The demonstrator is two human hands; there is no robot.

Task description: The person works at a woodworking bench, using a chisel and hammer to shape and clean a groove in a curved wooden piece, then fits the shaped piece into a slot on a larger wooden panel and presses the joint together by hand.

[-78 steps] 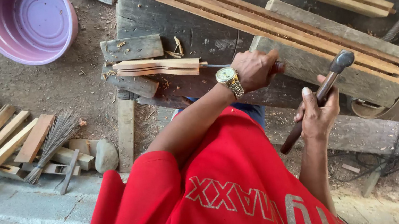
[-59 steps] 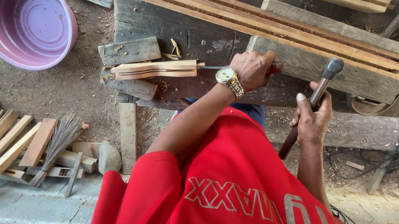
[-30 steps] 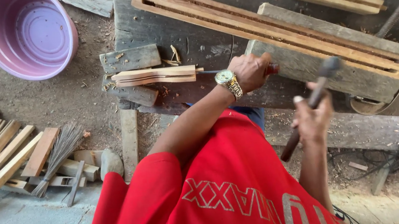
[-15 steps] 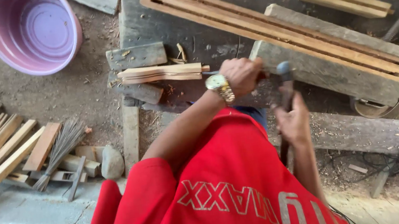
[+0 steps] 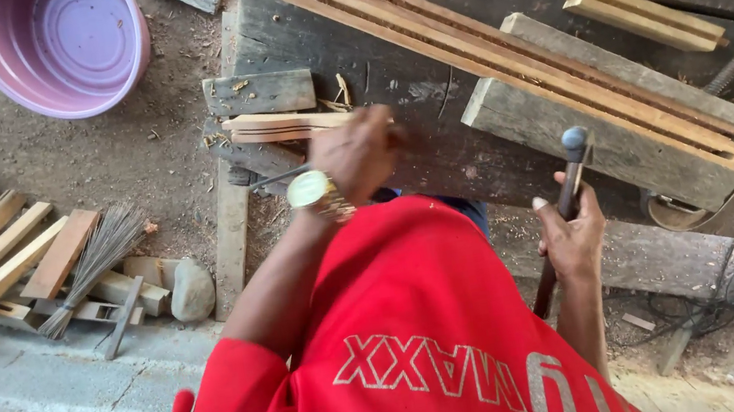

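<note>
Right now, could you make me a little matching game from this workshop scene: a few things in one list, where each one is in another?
Things:
1. hammer
2. purple basin
3. wristwatch
4. small broom

Places:
a. on the dirt floor, upper left
b. among wood strips at left
c. in the right hand
d. on the left arm, by the left hand

Pairs: 1-c, 2-a, 3-d, 4-b
</note>
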